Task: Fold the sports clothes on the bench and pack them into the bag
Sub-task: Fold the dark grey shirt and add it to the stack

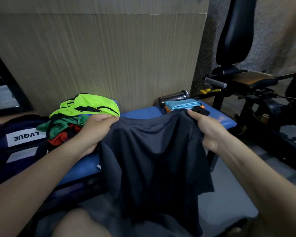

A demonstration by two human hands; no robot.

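A dark grey T-shirt (154,156) is held up over the blue bench (140,112), its shoulders pinched by the left hand (94,132) and right hand (210,132), fingers (195,115) curled into the cloth.

Dark grey T-shirt (154,151): thin matt knit cloth, soft drape. Neon yellow-green garment (92,105): smooth synthetic cloth, slight sheen. Green garment (65,124): same shiny kind. Bench (140,112): blue padded vinyl, smooth, faint gloss. Bottle (173,96): dark, glossy, metal-looking cap. Wall panel (101,53): matt wood-grain laminate. Bag (15,151): navy woven fabric, matt
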